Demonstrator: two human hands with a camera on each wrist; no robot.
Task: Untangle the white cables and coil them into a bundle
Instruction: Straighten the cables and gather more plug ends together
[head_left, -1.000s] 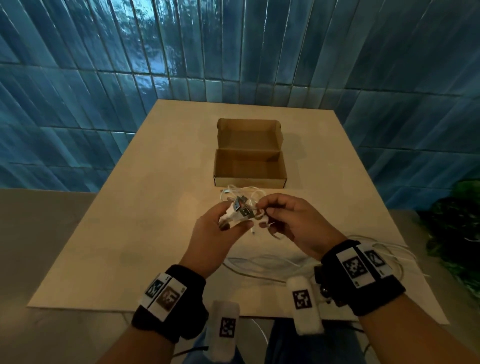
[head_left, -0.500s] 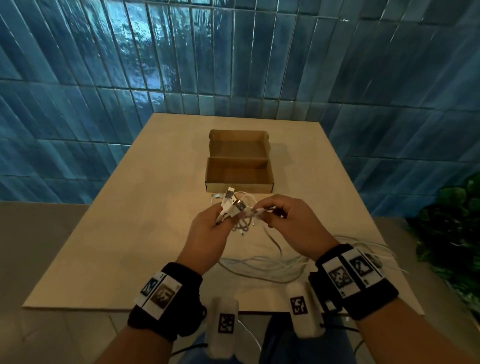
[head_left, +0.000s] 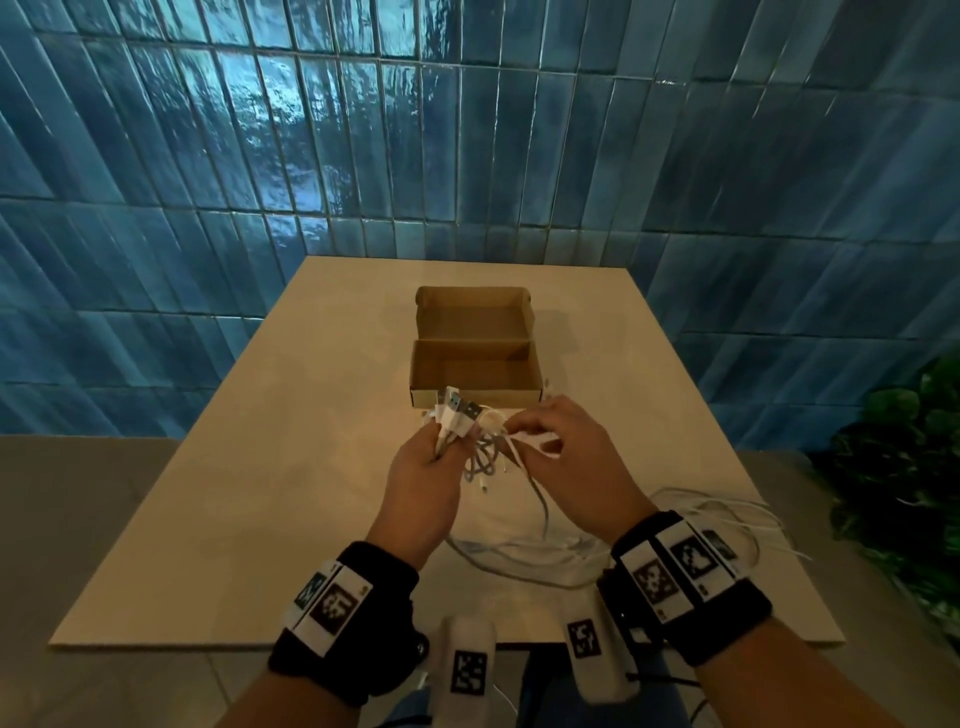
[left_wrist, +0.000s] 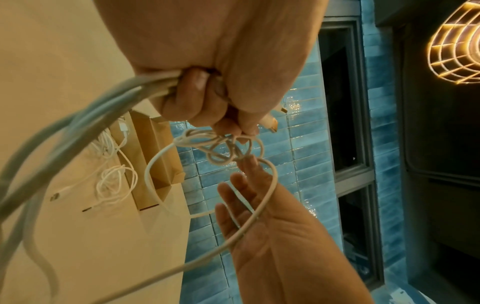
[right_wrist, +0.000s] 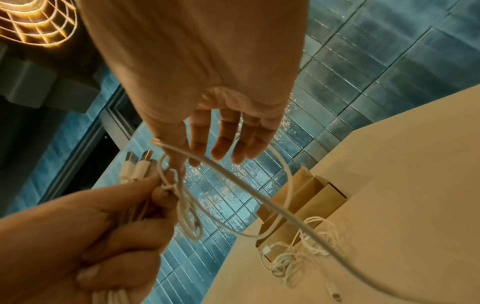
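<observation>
My left hand (head_left: 441, 447) grips several white cables just below their USB plugs (head_left: 460, 413), which stick up in front of the box. A small knot of loops (head_left: 483, 460) hangs under that fist, seen close in the left wrist view as the knot (left_wrist: 221, 150). My right hand (head_left: 524, 434) pinches one strand beside the knot between thumb and forefinger, the other fingers (right_wrist: 228, 144) nearly straight. A loop of white cable (left_wrist: 267, 185) passes round those fingers. The long lengths (head_left: 519, 551) trail on the table below both hands.
An open cardboard box (head_left: 475, 384) stands on the beige table (head_left: 260, 519) just beyond my hands. A small heap of thin white cable (right_wrist: 306, 246) lies against its front. More cable (head_left: 727, 512) spills to the right edge. A plant (head_left: 904, 467) stands right of the table.
Both hands have risen and moved toward the box with the cables. The plugs now stand higher out of the left fist, and the right hand has shifted along a strand at the knot.
</observation>
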